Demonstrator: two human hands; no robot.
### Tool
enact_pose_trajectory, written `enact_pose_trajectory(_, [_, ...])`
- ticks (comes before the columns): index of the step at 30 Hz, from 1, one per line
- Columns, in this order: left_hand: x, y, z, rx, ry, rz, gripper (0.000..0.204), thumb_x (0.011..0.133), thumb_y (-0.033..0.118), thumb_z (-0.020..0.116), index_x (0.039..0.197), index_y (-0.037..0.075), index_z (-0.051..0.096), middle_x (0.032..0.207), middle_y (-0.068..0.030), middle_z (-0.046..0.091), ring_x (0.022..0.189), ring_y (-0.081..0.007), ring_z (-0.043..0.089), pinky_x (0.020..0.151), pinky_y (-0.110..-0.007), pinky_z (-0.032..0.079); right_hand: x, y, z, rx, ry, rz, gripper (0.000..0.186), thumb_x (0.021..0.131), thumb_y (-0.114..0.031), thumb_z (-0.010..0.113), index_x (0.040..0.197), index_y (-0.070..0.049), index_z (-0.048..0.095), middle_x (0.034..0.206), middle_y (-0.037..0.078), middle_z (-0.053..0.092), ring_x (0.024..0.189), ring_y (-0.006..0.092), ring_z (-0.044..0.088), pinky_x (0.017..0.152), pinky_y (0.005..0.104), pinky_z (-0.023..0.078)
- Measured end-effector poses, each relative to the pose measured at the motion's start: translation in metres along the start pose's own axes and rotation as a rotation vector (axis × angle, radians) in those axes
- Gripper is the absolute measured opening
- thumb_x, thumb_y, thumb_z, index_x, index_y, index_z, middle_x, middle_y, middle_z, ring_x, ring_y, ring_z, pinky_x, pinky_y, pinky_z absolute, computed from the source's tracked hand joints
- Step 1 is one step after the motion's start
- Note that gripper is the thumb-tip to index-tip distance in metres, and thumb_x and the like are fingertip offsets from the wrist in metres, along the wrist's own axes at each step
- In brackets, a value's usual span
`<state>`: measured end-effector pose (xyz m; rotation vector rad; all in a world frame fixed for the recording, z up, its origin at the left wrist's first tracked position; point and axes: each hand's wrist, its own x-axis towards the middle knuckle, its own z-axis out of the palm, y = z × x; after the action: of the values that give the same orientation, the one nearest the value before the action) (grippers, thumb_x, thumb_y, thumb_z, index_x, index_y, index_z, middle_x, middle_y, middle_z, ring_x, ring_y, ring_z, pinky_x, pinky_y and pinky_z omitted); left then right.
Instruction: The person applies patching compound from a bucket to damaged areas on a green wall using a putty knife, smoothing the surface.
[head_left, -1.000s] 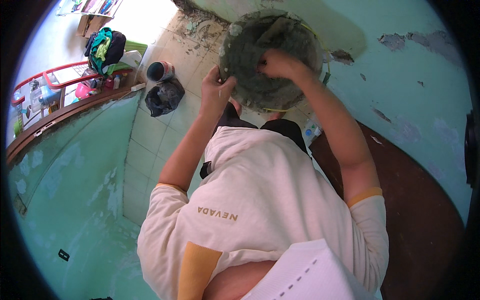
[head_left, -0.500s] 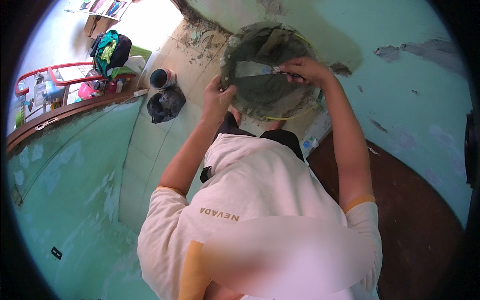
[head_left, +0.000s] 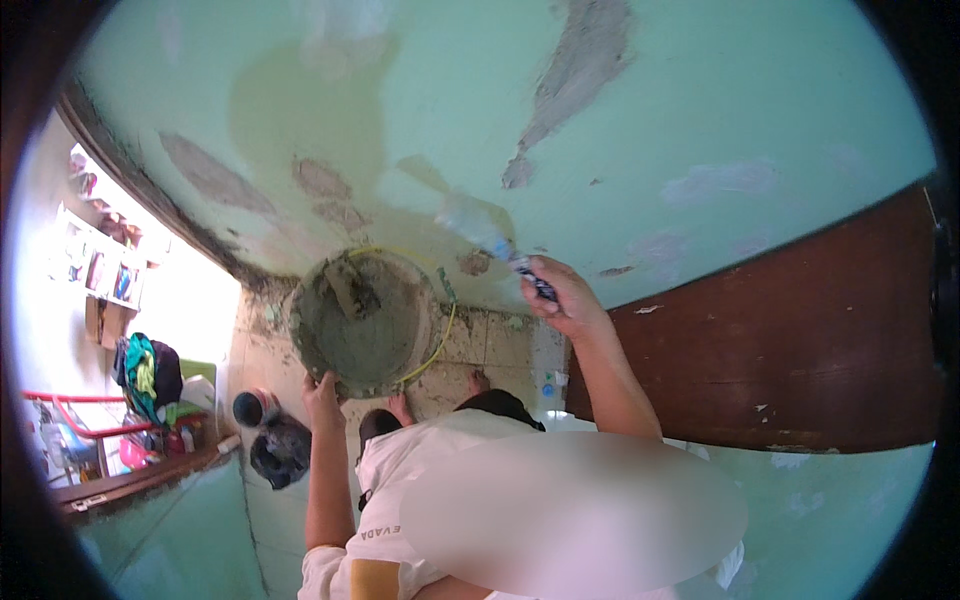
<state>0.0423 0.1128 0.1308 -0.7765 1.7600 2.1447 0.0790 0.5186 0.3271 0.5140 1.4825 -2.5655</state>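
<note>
My right hand [head_left: 566,302] is closed round the dark handle of a putty knife [head_left: 503,249], raised to the right of the bucket. Its pale, slightly blurred blade points up and left, close to the green wall; whether it touches is unclear. With my left hand [head_left: 322,393] I grip the near rim of a round bucket [head_left: 426,322] that has a thin yellow handle. Grey wet mortar [head_left: 362,338] coats the bucket's inside, and a thicker lump lies toward its far side.
Grey patches [head_left: 580,80] mark the green wall [head_left: 450,90] ahead. A brown panel [head_left: 780,330] stands at right. On the tiled floor at left are a small pail [head_left: 255,406] and a black plastic bag [head_left: 281,452]. A red-framed rack [head_left: 90,432] lies beyond.
My right hand has lifted the putty knife out of the bucket toward the wall. The view has shifted, showing more wall. My left hand still grips the rim.
</note>
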Motion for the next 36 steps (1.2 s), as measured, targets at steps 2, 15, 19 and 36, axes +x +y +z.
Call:
enact_pose_trajectory(2, [0.001, -0.007, 0.000, -0.011, 0.024, 0.004, 0.035, 0.079, 0.011, 0.060, 0.114, 0.008, 0.055, 0.086, -0.0014, 0.058, 0.069, -0.0141, 0.058, 0.056, -0.028, 0.051, -0.015, -0.022, -0.003, 0.052, 0.109, -0.130, 0.019, 0.096, -0.027, 0.056, 0.095, -0.008, 0.055, 0.070, 0.003, 0.058, 0.042, 0.0044, 0.039, 0.037, 0.0176, 0.030])
enact_pose_trajectory(15, [0.040, -0.003, -0.086, -0.104, 0.055, -0.054, 0.044, 0.078, 0.009, 0.057, 0.122, 0.012, 0.050, 0.102, -0.0071, 0.060, 0.082, -0.0230, 0.063, 0.058, -0.038, 0.056, -0.033, -0.081, 0.066, 0.221, 0.304, -0.746, 0.020, 0.097, -0.024, 0.052, 0.103, -0.004, 0.054, 0.074, 0.002, 0.058, 0.050, 0.0045, 0.044, 0.038, 0.0183, 0.031])
enact_pose_trajectory(19, [0.068, -0.006, -0.125, -0.094, 0.126, -0.104, 0.045, 0.080, 0.009, 0.057, 0.125, 0.012, 0.049, 0.112, -0.0096, 0.057, 0.093, -0.0280, 0.061, 0.061, -0.043, 0.056, -0.029, -0.082, 0.097, 0.210, 0.379, -0.817, 0.022, 0.098, -0.024, 0.052, 0.109, -0.005, 0.054, 0.076, 0.002, 0.058, 0.052, 0.0050, 0.045, 0.040, 0.0192, 0.031])
enact_pose_trajectory(36, [0.151, 0.050, -0.263, 0.883, -0.266, 0.417, 0.041, 0.078, 0.015, 0.066, 0.117, 0.011, 0.056, 0.106, -0.0101, 0.061, 0.093, -0.0261, 0.061, 0.072, -0.046, 0.055, 0.096, -0.066, 0.169, 0.000, 0.931, -1.395, 0.029, 0.099, -0.023, 0.051, 0.122, -0.007, 0.055, 0.081, -0.002, 0.057, 0.060, 0.0036, 0.044, 0.052, 0.0183, 0.035])
